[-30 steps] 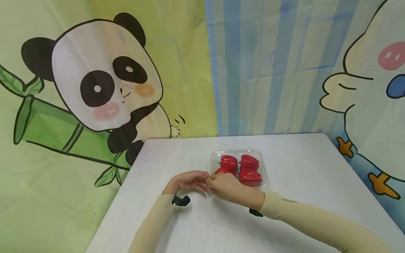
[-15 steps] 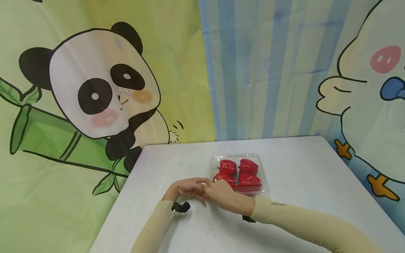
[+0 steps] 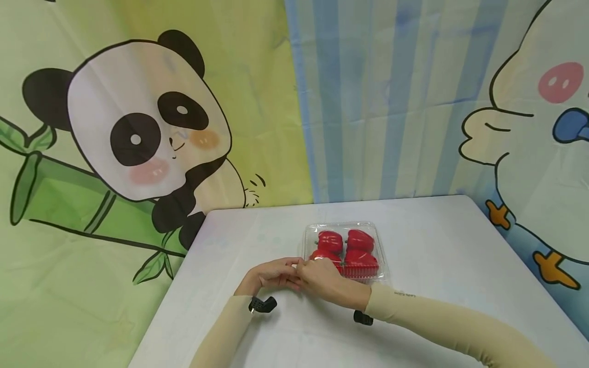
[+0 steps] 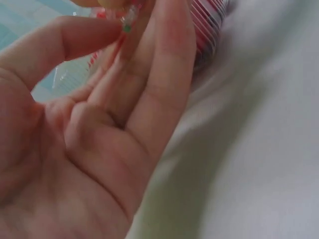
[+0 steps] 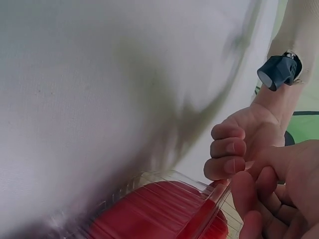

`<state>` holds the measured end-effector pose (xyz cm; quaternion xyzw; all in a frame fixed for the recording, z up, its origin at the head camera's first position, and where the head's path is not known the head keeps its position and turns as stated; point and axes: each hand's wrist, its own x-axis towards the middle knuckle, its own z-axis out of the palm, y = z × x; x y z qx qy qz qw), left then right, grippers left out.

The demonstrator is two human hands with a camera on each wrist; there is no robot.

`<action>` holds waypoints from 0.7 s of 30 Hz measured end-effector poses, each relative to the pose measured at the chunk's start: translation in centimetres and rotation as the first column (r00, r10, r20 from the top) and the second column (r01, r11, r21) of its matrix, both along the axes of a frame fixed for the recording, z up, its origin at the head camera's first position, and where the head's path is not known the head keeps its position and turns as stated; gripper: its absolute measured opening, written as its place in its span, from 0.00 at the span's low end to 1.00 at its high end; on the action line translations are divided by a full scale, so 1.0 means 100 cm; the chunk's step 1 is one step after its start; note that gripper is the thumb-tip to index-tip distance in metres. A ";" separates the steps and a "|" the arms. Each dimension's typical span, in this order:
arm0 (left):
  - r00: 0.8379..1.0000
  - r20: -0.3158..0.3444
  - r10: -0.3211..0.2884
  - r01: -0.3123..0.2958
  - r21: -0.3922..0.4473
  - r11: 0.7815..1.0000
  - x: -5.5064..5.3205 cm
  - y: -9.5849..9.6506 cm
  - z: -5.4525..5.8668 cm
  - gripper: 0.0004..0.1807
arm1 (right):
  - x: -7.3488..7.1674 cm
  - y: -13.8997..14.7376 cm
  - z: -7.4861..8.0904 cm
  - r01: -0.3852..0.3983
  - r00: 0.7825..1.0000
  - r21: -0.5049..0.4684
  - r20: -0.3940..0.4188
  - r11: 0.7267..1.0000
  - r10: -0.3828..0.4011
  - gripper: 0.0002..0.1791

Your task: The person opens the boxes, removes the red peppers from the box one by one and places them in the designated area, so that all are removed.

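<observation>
A clear plastic clamshell box (image 3: 340, 225) holding several red bell peppers (image 3: 360, 240) lies on the white table. At its front left corner my two hands meet. In the head view my left hand (image 3: 275, 274) comes from the left, palm turned inward, thumb and index finger pinching the corner. The left wrist view has clear plastic with a small green spot at the thumb tip (image 4: 119, 32). My right hand (image 3: 325, 282) reaches over the box's front edge, curled fingers pinching that same corner. The right wrist view shows its fingertips (image 5: 243, 191) close against the left fingers; the pinched edge is mostly hidden.
The white table (image 3: 432, 255) stretches around the box on all sides. Behind it hangs a printed backdrop with a panda (image 3: 152, 122) and blue stripes (image 3: 368, 102). Each wrist carries a small black camera, such as the left one (image 3: 263, 304).
The head view has tilted and shifted slightly. My right hand has moved a little left, uncovering more of the front peppers; over the last half second both hands stay nearly still at the corner.
</observation>
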<state>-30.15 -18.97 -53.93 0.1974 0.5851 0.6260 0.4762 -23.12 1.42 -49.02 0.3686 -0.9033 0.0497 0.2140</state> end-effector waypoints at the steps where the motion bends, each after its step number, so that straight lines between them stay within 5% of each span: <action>1: 1.000 0.000 0.005 -0.005 -0.004 1.000 0.000 0.000 0.000 0.21 | 0.000 0.000 0.000 0.003 1.000 -0.004 0.008 1.000 -0.003 0.12; 21: 0.998 -0.014 0.061 -0.061 -0.075 0.995 0.004 0.004 0.002 0.23 | 0.002 0.000 0.010 0.030 0.991 -0.115 0.131 0.993 -0.015 0.15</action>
